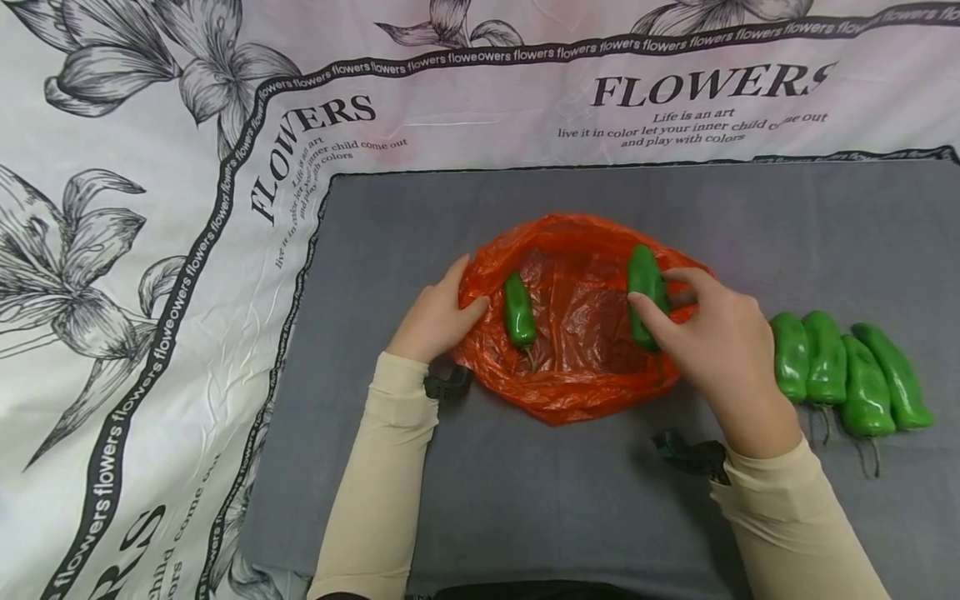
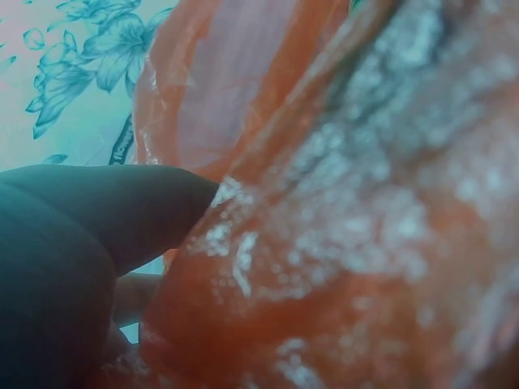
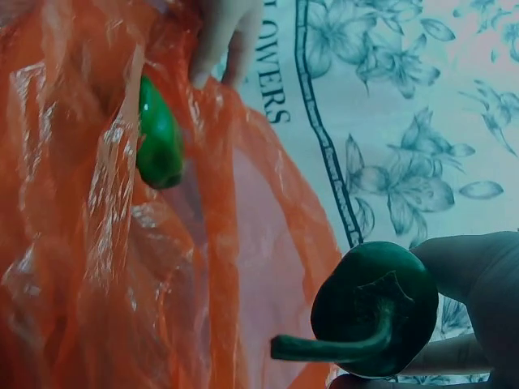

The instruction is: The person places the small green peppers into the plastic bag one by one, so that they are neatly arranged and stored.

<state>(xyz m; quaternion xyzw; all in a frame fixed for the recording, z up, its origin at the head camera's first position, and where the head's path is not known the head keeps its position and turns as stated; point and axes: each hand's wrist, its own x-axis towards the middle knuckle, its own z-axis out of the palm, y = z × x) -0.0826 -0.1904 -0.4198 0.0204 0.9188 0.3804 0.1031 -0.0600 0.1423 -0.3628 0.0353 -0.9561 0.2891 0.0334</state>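
A red-orange plastic bag [image 1: 555, 408] lies with its mouth spread wide on the grey cloth. My left hand [image 1: 438, 312] pinches its left rim between thumb and fingers; the left wrist view shows the thumb against the thin plastic [image 2: 324, 243]. One green pepper [image 1: 519, 310] lies inside the bag, toward its left side. Over the right part of the opening, my right hand [image 1: 712, 342] grips a second green pepper [image 1: 645, 292] between thumb and fingers. In the right wrist view this held pepper [image 3: 373, 308] shows its stem end, the curved stem pointing left.
Several green peppers [image 1: 825, 358] lie side by side in a row to the right of the right hand. Grey cloth [image 1: 525, 500] surrounds the bag, bordered by a white flower-printed cover [image 1: 187, 150]. Dark wrist camera mounts [image 1: 690, 458] stick out from the sleeves.
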